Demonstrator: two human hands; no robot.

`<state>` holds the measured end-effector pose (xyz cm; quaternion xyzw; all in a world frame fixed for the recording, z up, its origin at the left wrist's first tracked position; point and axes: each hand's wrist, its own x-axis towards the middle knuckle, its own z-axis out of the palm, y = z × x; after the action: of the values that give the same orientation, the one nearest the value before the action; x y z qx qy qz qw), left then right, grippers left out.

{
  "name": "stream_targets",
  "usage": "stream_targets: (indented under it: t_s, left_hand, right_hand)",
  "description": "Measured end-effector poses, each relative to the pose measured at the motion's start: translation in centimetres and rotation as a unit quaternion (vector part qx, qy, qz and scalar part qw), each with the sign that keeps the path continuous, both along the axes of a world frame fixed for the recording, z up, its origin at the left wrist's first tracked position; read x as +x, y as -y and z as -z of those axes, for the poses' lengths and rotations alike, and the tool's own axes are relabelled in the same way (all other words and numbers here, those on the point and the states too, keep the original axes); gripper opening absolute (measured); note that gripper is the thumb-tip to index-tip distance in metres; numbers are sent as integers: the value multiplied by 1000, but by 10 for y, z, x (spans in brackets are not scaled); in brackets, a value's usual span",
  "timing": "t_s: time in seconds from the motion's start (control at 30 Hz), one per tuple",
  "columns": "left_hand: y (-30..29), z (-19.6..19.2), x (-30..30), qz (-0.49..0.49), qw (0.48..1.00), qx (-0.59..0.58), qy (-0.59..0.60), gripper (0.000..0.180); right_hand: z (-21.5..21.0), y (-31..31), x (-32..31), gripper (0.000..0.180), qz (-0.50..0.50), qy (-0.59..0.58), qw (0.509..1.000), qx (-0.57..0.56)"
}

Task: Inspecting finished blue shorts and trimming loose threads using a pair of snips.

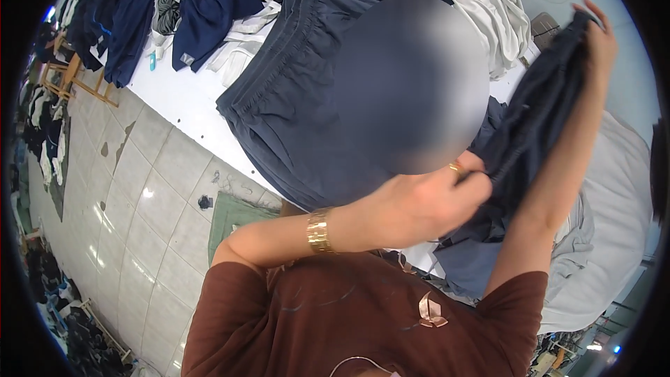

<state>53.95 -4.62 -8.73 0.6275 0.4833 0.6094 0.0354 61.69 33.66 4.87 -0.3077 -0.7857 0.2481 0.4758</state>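
Observation:
A dark navy garment [534,108] is stretched on a slant between my two hands. My left hand [443,202], with a ring and a gold band at its wrist, is closed on the lower end in front of my chest. My right hand [600,42] is raised at the far right and grips the upper end, with a couple of fingertips sticking out past the cloth. Beside my left hand, dark grey trousers or shorts [296,112] with a gathered elastic waistband lie on the white table [188,108]. A round blurred patch hides their right part.
Navy clothes [213,10] and white cloth [485,7] are heaped along the table's far side. Pale grey fabric [607,216] bulges at my right. A tiled floor [132,188] with a green mat [234,220] lies to the left, with a wooden stool [73,80] farther off.

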Motion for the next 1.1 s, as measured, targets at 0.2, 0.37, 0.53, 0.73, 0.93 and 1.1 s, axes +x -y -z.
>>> stream_targets:
  t_s: [0.2, 0.37, 0.53, 0.73, 0.93, 1.1]
  left_hand:
    - [25, 50, -84, -115, 983, -141, 26, 24]
    - [60, 113, -151, -300, 905, -285, 102, 26]
    - [85, 137, -187, -359, 839, -380, 150, 30]
    - [81, 128, -190, -368, 857, -323, 163, 39]
    - [87, 144, -206, -396, 878, -268, 15, 15]
    - [79, 149, -202, -426, 856, -293, 9, 14]
  right_hand:
    - [86, 60, -177, 34, 12, 172, 982, -82]
    - [203, 81, -297, 68, -327, 261, 897, -142]
    - [237, 126, -298, 72, -327, 300, 895, -45]
    - [239, 196, -129, 39, -249, 157, 955, 17]
    - [281, 310, 46, 35, -135, 324, 936, -29]
    - [326, 337, 96, 20, -71, 314, 946, -27]
